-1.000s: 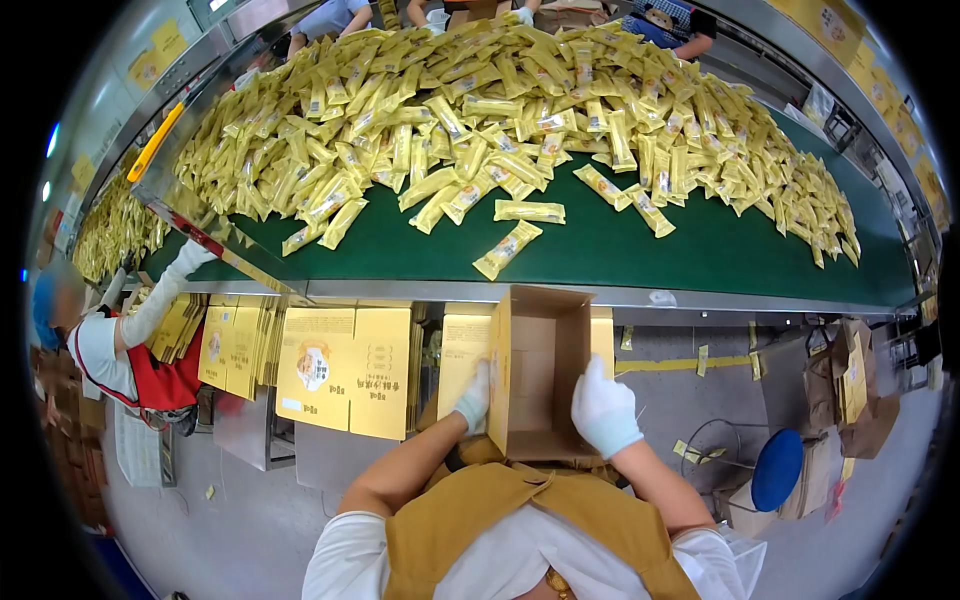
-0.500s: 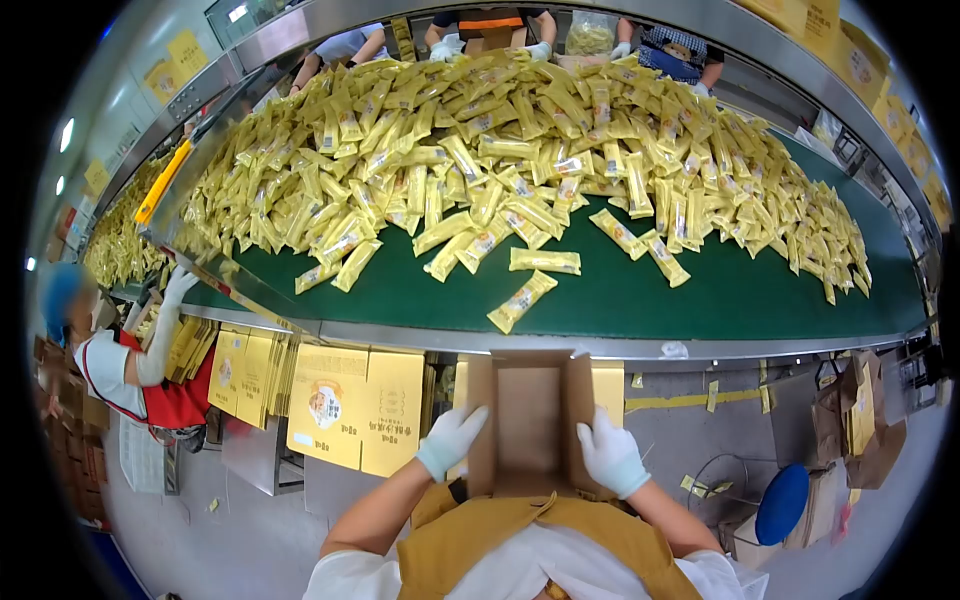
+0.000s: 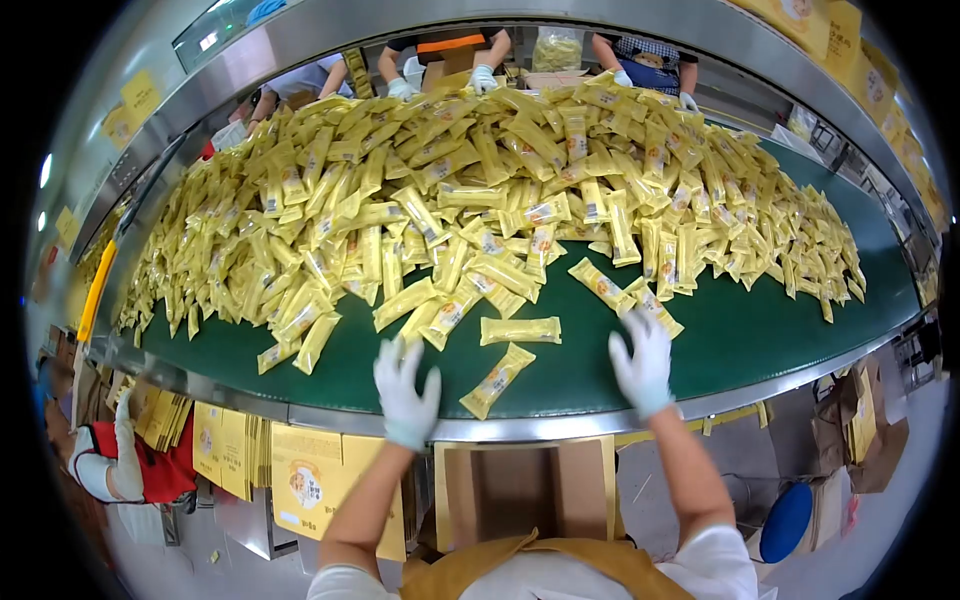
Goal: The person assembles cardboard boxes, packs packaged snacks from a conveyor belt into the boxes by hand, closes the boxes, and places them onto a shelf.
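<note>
My left hand (image 3: 407,393), in a white glove, is over the near part of the green belt (image 3: 400,370) with its fingers spread, close to the front packets of the pile. My right hand (image 3: 642,362), also gloved, reaches over the belt with open fingers beside a yellow packet (image 3: 655,308). Between my hands lie two loose packets, one crosswise (image 3: 520,331) and one slanted (image 3: 497,381). A large pile of yellow packets (image 3: 450,180) covers the belt beyond. An open brown carton (image 3: 515,495) stands below the belt edge, against my apron, touched by neither hand.
Flattened yellow cartons (image 3: 315,485) stand at the left below the belt. A co-worker in a red apron (image 3: 170,463) is at the far left, and other people's gloved hands (image 3: 482,78) are across the pile. A blue stool (image 3: 786,522) is at the lower right.
Both hands have let go of the carton's sides and moved forward over the belt, fingers apart. The carton sits lower in view, close to my body. The view has shifted.
</note>
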`<action>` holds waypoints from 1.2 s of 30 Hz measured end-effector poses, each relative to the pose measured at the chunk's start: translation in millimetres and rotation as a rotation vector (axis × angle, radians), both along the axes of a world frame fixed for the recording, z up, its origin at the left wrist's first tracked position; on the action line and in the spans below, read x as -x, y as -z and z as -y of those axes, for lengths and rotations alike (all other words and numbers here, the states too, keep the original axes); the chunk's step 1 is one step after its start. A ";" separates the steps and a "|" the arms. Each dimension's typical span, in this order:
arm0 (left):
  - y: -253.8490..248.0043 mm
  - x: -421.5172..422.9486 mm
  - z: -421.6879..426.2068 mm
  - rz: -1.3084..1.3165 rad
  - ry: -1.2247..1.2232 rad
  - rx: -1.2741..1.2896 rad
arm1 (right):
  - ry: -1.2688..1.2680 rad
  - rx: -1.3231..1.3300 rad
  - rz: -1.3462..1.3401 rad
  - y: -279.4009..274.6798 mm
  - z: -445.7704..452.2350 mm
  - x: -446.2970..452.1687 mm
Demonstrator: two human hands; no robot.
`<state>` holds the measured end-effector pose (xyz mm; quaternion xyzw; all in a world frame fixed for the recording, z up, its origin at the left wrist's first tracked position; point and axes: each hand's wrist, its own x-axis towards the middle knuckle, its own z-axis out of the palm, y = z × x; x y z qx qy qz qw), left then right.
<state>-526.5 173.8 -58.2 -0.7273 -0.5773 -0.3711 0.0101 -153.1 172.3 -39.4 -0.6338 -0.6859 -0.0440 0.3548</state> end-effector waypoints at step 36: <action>2.8 -54.2 -13.2 -0.471 0.937 0.200 | 0.163 0.106 0.321 40.3 23.1 -22.2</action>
